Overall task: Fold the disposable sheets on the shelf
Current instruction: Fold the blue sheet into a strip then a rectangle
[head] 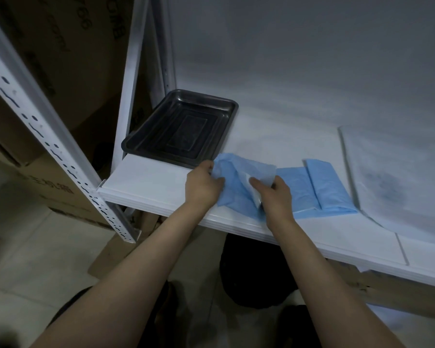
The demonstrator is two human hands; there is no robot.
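Both hands pinched one blue disposable sheet (239, 182) near the front edge of the shelf (148, 179): the left hand (202, 187) at its left corner, the right hand (276, 194) at a turned-up white flap. The thin sheet could slip and fold crookedly, I think. The right fingertips were hidden under the flap, and the folded blue sheet (319, 189) beside it was partly covered.

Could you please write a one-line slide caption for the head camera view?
Both hands, left and right, grip a blue sheet on the white shelf beside a black tray.
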